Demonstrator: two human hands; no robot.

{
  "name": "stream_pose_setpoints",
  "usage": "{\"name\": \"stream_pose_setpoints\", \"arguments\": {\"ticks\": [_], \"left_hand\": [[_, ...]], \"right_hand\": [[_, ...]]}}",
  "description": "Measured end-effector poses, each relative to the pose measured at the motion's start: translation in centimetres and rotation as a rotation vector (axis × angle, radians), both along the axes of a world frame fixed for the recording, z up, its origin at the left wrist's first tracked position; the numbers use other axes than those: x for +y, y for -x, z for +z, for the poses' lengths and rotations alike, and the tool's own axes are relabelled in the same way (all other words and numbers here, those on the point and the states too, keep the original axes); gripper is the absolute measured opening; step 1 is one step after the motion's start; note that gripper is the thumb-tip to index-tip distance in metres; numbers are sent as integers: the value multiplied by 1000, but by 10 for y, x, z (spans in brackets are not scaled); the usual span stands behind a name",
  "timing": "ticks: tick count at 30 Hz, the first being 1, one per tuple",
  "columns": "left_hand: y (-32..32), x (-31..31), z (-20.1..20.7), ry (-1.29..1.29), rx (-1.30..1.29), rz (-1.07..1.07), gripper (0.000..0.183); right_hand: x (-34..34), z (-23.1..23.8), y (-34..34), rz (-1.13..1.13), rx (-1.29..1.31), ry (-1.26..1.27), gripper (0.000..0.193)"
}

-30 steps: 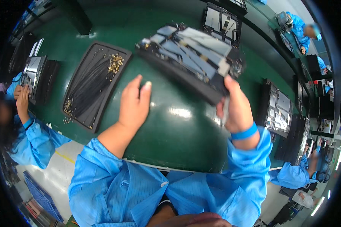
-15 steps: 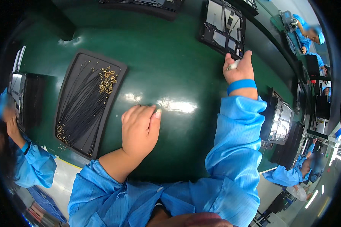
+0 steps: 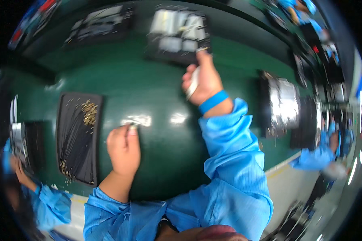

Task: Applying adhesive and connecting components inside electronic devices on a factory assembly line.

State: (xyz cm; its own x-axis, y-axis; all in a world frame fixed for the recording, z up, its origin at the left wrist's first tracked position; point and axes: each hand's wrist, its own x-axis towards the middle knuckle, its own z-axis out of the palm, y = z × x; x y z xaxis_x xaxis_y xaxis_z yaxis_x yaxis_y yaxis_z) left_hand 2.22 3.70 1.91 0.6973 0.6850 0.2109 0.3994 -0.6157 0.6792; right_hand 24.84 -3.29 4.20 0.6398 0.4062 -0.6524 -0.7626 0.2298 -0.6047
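Note:
Low in the middle of the head view, my left hand [image 3: 124, 148] is closed just over the green tabletop, thumb pressed to the bent forefinger; any small thing in it is too small to make out. My right hand [image 3: 205, 82] reaches far ahead, its fingers curled around a small white thing [image 3: 194, 83] lying across the palm. Its thumb comes up to the near right corner of a black tray-like unit [image 3: 179, 34] with pale rectangular panels, blurred by motion. Whether the thumb touches it I cannot tell.
Left of my left hand lies a dark tray [image 3: 99, 132] of thin black cables [image 3: 74, 140] with gold-coloured ends. More units stand at the far left [image 3: 98, 24] and in a stack on the right [image 3: 283, 106]. A co-worker's blue sleeve [image 3: 52, 205] is at the left edge.
The view has turned, so the cable tray and the far unit sit further left. My right hand stays by the unit's near edge, fingers now more curled. My left hand remains closed.

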Motion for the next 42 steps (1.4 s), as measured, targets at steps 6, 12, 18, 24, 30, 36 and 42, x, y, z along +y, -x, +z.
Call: {"name": "stream_pose_setpoints", "arguments": {"ticks": [6, 12, 18, 24, 30, 36, 42], "left_hand": [[-6, -12, -4, 191, -84, 102, 32], [-4, -17, -7, -142, 90, -67, 32], [-2, -29, -3, -316, 288, -39, 32], [-9, -38, -3, -321, 298, 16, 31], [-12, -41, -1, -337, 310, 43, 29], [-14, -41, -2, -373, 345, 66, 29], [10, -23, -15, -369, 256, -68, 24]], "right_hand": [[-176, 0, 105, 533, 126, 176, 52], [-324, 17, 105, 374, -223, 538, 44], [-441, 60, 14, -989, -377, 390, 53], [-507, 72, -32, -926, -115, 273, 54], [-498, 78, -40, -1017, -130, 207, 36], [-471, 98, -33, -1046, -250, 143, 32], [-379, 124, -6, -976, -613, 194, 24]]}}
